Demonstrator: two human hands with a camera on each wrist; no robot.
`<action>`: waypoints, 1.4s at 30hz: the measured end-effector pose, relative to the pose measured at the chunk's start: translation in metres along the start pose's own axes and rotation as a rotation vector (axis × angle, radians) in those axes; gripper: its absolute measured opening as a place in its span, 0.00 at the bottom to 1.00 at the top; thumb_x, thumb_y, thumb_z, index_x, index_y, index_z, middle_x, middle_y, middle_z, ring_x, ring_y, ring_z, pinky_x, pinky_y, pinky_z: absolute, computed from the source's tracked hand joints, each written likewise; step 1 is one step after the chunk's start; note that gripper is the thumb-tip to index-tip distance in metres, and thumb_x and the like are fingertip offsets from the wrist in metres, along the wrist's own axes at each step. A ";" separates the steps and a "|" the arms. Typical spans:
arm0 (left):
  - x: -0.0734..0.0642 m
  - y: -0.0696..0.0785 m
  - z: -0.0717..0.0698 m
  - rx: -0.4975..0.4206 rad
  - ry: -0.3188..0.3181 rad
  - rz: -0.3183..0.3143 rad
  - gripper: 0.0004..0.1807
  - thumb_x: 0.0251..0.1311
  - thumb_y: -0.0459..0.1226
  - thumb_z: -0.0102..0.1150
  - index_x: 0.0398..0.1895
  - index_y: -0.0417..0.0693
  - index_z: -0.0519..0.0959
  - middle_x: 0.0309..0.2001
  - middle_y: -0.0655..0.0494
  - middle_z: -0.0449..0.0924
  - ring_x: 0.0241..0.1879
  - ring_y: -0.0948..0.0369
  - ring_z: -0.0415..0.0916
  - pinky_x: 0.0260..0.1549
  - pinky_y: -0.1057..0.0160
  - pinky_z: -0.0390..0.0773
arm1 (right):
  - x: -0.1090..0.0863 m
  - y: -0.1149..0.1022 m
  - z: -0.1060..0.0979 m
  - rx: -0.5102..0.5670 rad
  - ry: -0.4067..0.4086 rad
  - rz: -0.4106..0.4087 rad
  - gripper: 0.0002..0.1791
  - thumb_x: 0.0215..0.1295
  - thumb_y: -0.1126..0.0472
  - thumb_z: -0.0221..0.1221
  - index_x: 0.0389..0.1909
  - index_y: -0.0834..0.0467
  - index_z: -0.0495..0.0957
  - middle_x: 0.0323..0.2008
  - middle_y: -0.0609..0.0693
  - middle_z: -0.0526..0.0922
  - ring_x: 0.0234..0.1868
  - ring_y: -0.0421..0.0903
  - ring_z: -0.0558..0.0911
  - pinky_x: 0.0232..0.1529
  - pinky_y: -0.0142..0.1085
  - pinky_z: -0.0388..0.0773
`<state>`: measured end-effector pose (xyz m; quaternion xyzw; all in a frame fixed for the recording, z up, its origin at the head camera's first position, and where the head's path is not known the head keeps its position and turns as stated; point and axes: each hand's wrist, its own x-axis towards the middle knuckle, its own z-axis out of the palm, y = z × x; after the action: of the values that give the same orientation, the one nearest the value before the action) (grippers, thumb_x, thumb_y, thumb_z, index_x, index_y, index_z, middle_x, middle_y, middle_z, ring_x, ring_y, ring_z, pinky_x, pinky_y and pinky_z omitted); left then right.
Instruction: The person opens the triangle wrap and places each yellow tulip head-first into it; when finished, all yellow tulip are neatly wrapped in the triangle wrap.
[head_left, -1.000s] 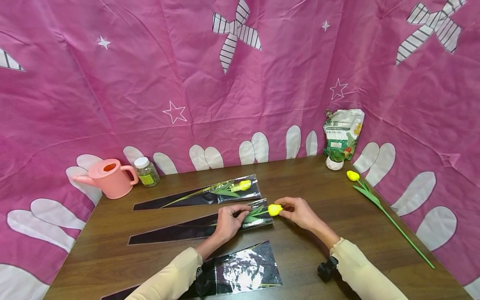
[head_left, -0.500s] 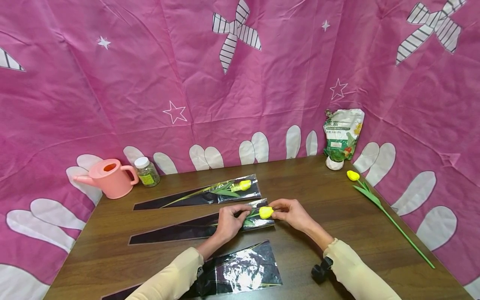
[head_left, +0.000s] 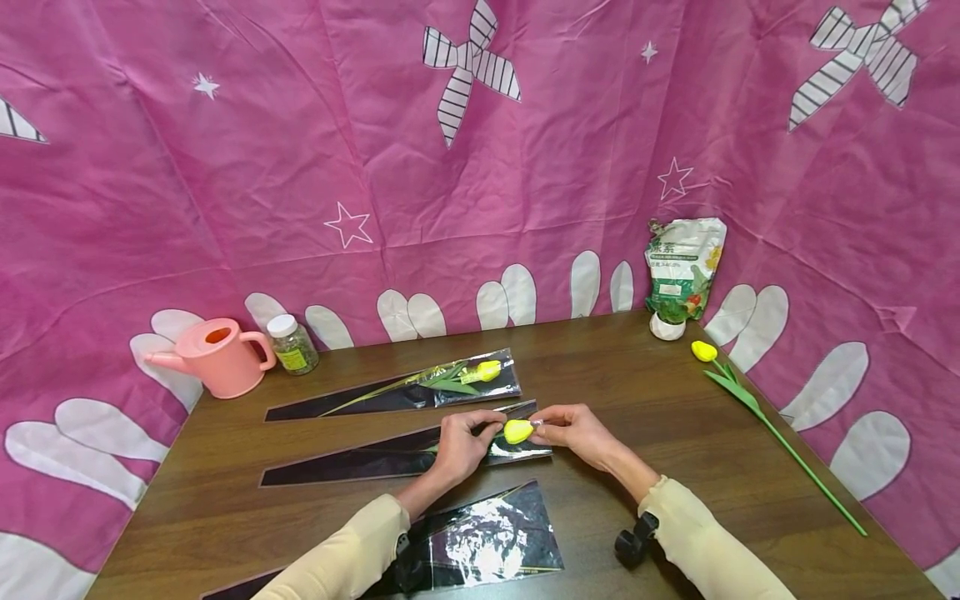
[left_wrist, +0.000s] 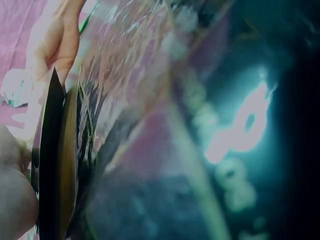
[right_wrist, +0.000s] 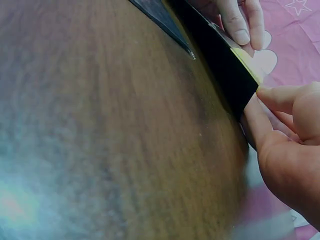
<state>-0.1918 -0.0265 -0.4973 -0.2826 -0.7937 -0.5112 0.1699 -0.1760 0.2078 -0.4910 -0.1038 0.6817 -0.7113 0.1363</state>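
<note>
My left hand [head_left: 461,450] pinches the upper layer of a black-backed clear flower sleeve [head_left: 337,464] near its wide end. A yellow tulip [head_left: 517,431] lies in that sleeve, its head close to the sleeve's opening and its leaves largely hidden by my left fingers. My right hand [head_left: 577,433] pinches the tip of the tulip's head. In the right wrist view, the right thumb and fingers [right_wrist: 277,100] meet at the sleeve's black corner [right_wrist: 235,82], beside a strip of yellow petal [right_wrist: 247,62]. Glossy film [left_wrist: 145,115] fills much of the left wrist view.
Behind lies another sleeve [head_left: 352,402] with a yellow tulip [head_left: 489,371] inside; a flat sleeve [head_left: 495,537] lies in front. A single tulip [head_left: 757,408] rests at right. Along the back stand a pink watering can [head_left: 225,367], a jar [head_left: 295,346] and a fertilizer bag [head_left: 682,267].
My right hand has moved left, pushing the tulip's head from outside the sleeve's opening to inside it. My left hand has stayed at the sleeve almost unmoved.
</note>
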 end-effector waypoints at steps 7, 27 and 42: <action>0.001 -0.002 0.000 0.035 0.010 0.013 0.07 0.54 0.26 0.72 0.36 0.42 0.90 0.35 0.56 0.88 0.39 0.61 0.85 0.39 0.60 0.83 | 0.002 -0.002 0.001 0.054 -0.045 0.049 0.17 0.75 0.75 0.49 0.59 0.80 0.71 0.55 0.68 0.77 0.53 0.52 0.83 0.55 0.41 0.76; 0.003 -0.008 0.001 0.069 0.050 0.054 0.07 0.52 0.26 0.73 0.34 0.44 0.90 0.34 0.56 0.88 0.37 0.60 0.86 0.38 0.57 0.83 | 0.004 -0.011 0.005 0.185 -0.093 0.111 0.19 0.76 0.75 0.42 0.62 0.82 0.64 0.57 0.68 0.75 0.57 0.54 0.81 0.59 0.43 0.73; 0.005 -0.009 0.000 0.056 0.043 0.081 0.07 0.54 0.25 0.71 0.35 0.42 0.89 0.35 0.55 0.88 0.37 0.57 0.86 0.38 0.57 0.83 | 0.002 -0.021 0.014 0.201 -0.107 0.139 0.24 0.75 0.73 0.45 0.65 0.83 0.54 0.58 0.73 0.73 0.56 0.55 0.81 0.60 0.43 0.73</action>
<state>-0.2014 -0.0277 -0.5011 -0.2986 -0.7918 -0.4873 0.2155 -0.1742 0.1947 -0.4695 -0.0801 0.6042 -0.7584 0.2310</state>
